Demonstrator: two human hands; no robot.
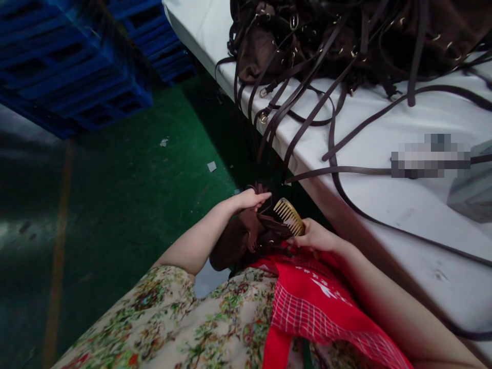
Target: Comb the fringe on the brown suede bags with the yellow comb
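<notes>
My left hand (251, 199) is closed over the top of a dark brown suede bag (240, 238) with fringe, held on my lap beside the table edge. My right hand (313, 237) grips a yellow wide-toothed comb (289, 216), its teeth pointing toward the bag's fringe. The bag's lower part rests against my floral dress and a red apron (319, 302).
A white table (388, 200) runs along the right, with a heap of brown bags and long straps (326, 46) on it; some straps hang over its edge. Blue plastic pallets (73, 61) are stacked at the upper left on a green floor (138, 195).
</notes>
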